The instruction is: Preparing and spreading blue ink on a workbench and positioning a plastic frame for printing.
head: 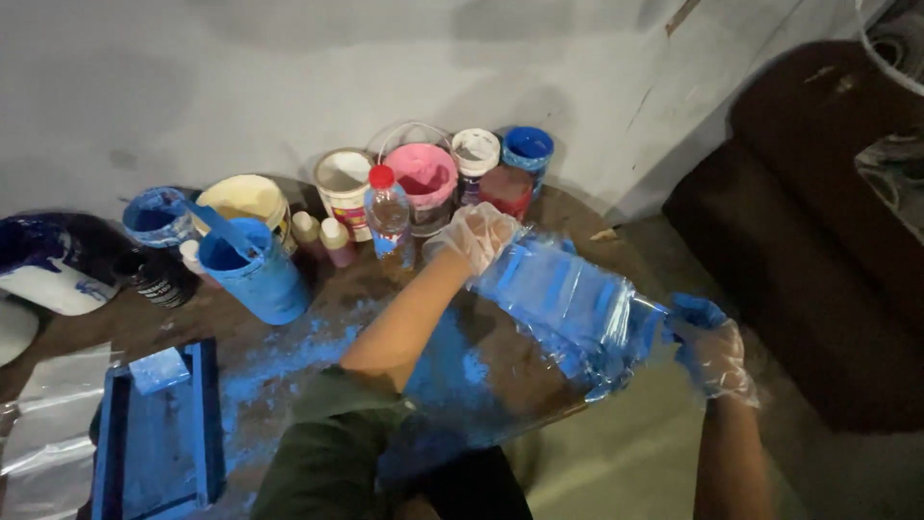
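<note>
Both gloved hands grip one clear plastic sheet (577, 313) smeared with blue paint: from the head view, the left hand (478, 236) is closed on its upper end, just right of the water bottle (390, 214), and the right hand (710, 349) pinches the lower end, farther right of that bottle. Keeping the sheet taut and level (its wet side up) should, I judge, stop drips. It looks crumpled, glossy, streaked blue.

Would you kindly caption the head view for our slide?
Gloved left hand and right hand hold a blue-smeared plastic sheet beside paint pots.
</note>
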